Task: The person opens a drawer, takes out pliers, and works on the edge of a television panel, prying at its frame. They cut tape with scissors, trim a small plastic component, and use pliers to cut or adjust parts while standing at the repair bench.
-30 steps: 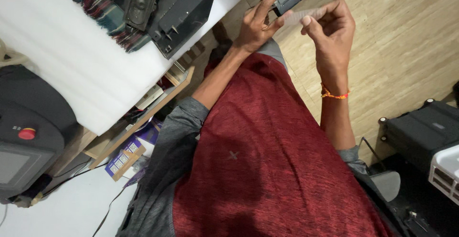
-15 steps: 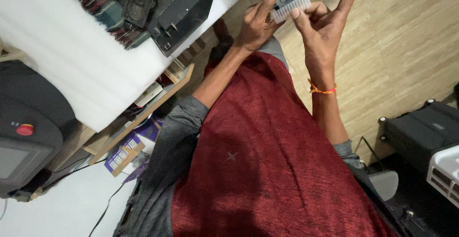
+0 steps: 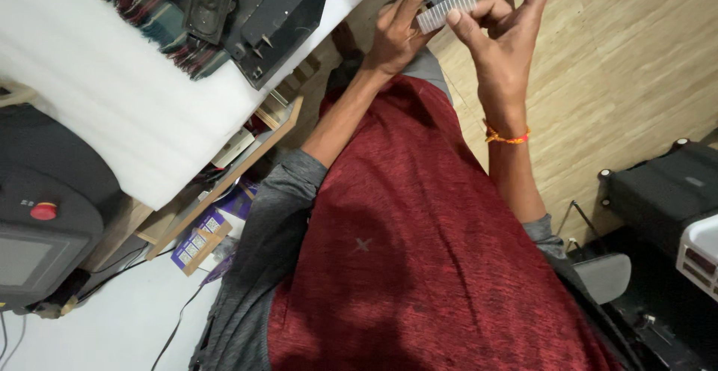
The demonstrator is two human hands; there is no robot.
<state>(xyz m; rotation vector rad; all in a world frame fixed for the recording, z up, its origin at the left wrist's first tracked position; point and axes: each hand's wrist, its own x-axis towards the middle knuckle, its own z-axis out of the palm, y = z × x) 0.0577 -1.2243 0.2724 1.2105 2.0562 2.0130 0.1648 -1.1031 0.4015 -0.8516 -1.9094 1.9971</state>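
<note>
- The small ridged grey strip (image 3: 446, 9) is held up in the air near the top of the view, above the wooden floor and just off the table's edge. Its long axis runs on a slant, the lower end toward the left hand, the higher end toward the top right.
- The left hand (image 3: 395, 31) touches the strip's lower end; its forefinger is stretched out straight along the strip's upper side and the other fingers are loosely curled.
- The right hand (image 3: 502, 38) pinches the strip from below, thumb on its face, with a forefinger raised straight up past the frame's top. An orange thread bracelet (image 3: 507, 137) circles that wrist.
- Both arms reach out from a red shirt (image 3: 419, 266) with grey sleeves.
- To the left stands a white table (image 3: 112, 109) carrying a plaid cloth (image 3: 142, 4) and dismantled black electronics (image 3: 254, 12), a speaker among them.
- The floor (image 3: 636, 64) is pale wood planks; a black case (image 3: 666, 191) sits at the right.
</note>
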